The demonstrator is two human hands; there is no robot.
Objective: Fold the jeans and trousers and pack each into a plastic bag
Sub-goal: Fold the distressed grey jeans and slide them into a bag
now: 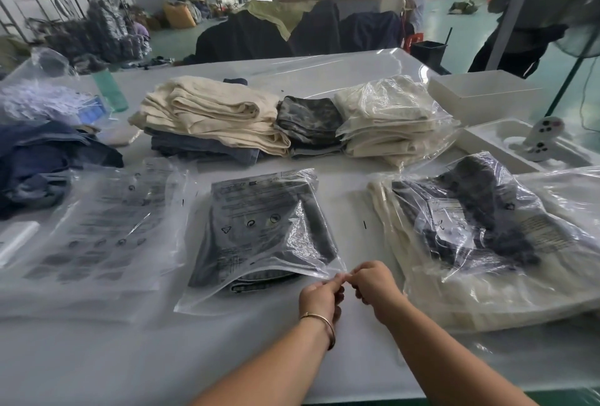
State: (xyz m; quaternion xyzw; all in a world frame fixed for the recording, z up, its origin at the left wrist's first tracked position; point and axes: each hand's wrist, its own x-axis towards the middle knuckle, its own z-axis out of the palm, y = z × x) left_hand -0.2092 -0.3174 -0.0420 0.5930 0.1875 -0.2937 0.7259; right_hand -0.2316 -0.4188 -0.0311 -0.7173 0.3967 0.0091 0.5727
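Observation:
A clear plastic bag with printed warnings lies in the middle of the white table, holding folded dark grey jeans whose waistband shows at the open near edge. My left hand and my right hand meet at the bag's near right corner, both pinching the bag's edge between thumb and fingers. A gold bangle is on my left wrist.
A stack of empty bags lies at the left. Bagged trousers are piled at the right. Folded cream and dark trousers and bagged cream ones sit behind. Loose blue jeans lie far left, white boxes far right.

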